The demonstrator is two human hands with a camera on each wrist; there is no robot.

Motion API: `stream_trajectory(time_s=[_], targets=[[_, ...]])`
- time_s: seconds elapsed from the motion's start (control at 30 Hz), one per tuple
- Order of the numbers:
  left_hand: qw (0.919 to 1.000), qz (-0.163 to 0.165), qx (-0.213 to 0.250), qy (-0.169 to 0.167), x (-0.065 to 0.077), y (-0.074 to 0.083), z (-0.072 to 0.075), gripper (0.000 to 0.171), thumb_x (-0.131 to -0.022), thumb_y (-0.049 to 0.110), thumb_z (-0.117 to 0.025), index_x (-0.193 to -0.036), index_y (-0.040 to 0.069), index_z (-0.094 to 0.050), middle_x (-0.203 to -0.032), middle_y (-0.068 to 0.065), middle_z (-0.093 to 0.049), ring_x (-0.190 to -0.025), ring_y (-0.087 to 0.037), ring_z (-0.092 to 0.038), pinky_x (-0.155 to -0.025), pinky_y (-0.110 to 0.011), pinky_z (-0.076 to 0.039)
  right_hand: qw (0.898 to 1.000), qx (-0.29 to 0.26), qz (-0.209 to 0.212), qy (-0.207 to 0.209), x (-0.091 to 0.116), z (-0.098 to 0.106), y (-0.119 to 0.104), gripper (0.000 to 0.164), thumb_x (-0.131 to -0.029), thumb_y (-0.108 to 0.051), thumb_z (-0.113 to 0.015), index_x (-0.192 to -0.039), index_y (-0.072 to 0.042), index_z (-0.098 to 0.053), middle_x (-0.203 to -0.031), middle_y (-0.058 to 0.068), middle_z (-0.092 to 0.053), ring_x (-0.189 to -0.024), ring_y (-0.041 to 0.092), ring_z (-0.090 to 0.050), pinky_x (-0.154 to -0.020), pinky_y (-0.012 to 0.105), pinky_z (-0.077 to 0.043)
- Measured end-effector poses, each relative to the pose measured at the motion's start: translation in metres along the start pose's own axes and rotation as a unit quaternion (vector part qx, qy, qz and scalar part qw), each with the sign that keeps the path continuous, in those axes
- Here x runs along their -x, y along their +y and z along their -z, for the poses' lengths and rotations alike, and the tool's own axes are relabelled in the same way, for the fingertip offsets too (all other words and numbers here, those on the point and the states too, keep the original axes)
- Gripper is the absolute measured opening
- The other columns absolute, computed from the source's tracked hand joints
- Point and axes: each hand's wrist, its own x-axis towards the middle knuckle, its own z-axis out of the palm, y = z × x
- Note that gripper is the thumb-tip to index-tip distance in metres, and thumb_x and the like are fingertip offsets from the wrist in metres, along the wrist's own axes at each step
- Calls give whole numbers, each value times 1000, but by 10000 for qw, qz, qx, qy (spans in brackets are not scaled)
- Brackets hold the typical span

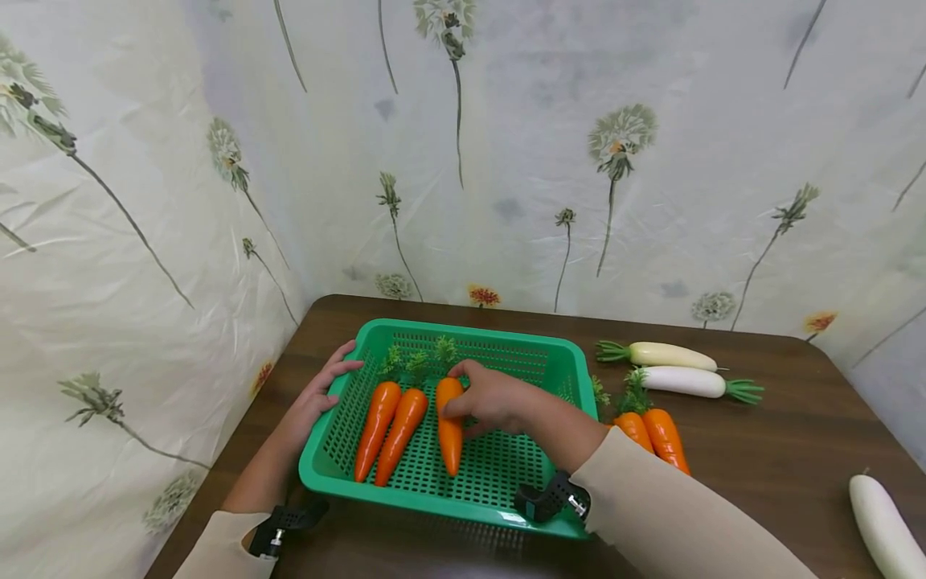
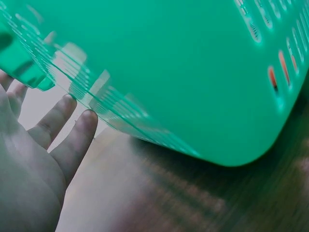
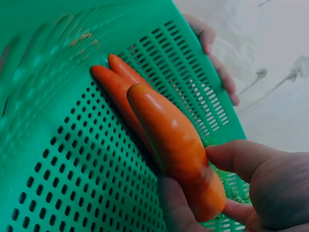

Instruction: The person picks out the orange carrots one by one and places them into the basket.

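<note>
A green plastic basket (image 1: 434, 503) with slotted walls stands on the table. Inside, two orange carrots (image 1: 379, 430) with leafy green tops lie side by side toward the left. My right hand (image 1: 495, 398) pinches a third carrot (image 1: 450, 430) near its leafy end, between thumb and fingers. In the right wrist view, this held carrot (image 3: 169, 130) appears over the other two. My left hand (image 1: 318, 402) rests against the basket's left side, its fingertips at the rim. Fairly straight, spread fingers (image 2: 77, 140) touch the outer wall in the left wrist view.
To the basket's right lie more carrots (image 1: 661, 438), partly behind my right forearm. Two white radishes (image 1: 683, 382) with green tops lie behind them. Another long white vegetable (image 1: 886, 523) is at the table's right edge. Patterned curtains (image 1: 535, 161) hang behind and left.
</note>
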Motion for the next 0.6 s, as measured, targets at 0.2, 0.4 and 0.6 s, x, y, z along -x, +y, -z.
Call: stream_trajectory(time_s=[0.2,0.4,0.6], targets=[[9999,-110,17,-37,-1,-2,0,54,-93,-1,-32,-145,-15,-39,-175,-18,-6,-154,-10,-17,-113,-20,-34,9999,-37,-81,50,2,1,-2,74,-91,-2,-72,-154,-9,-34,-115,23,-61,-104,38,-61,-87,47,-61],[9999,-120,41,-59,0,-2,0,53,-94,1,-33,-145,-15,-39,-175,-17,-6,-155,-11,-15,-113,-21,-34,10000,28,-79,26,3,1,-3,73,-91,-2,-72,-154,-8,-35,-115,22,-62,-106,39,-61,-89,49,-60],[9999,-98,49,-49,0,-3,1,54,-95,3,-34,-145,-15,-39,-175,-19,-5,-154,-9,-17,-113,-21,-35,9999,67,-94,35,1,1,-3,73,-91,-2,-72,-154,-7,-36,-119,23,-62,-107,38,-63,-86,47,-61]])
